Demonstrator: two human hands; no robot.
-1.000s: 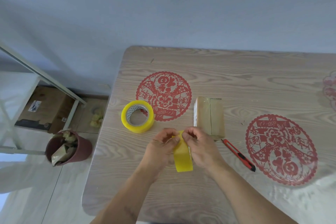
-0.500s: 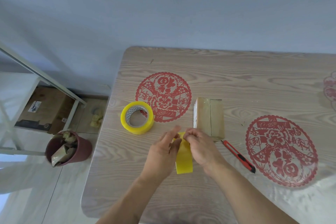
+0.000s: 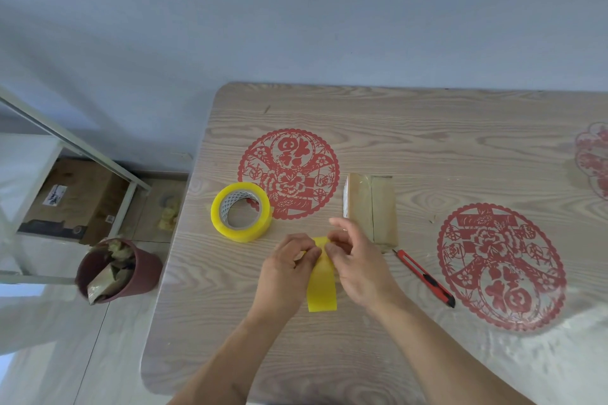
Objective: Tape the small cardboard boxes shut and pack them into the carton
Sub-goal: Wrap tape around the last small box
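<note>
Since half a second ago, right hand (image 3: 357, 265) has raised its index finger; both hands remain at the strip's top. One yellow tape strip (image 3: 322, 286), long axis running toward the person, is pinched by left hand (image 3: 286, 268) and right thumb. One cardboard box (image 3: 370, 207) lies lengthwise just beyond; one tape roll (image 3: 241, 212) sits left, one red cutter (image 3: 426, 278) right, all on the table (image 3: 427, 128).

hands (image 3: 322, 270): two, bare | forearms: bare, no sleeves visible

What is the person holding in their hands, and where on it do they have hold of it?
A cut strip of yellow tape. The left hand and right hand both pinch its far end; the rest trails loose toward the person.
</note>
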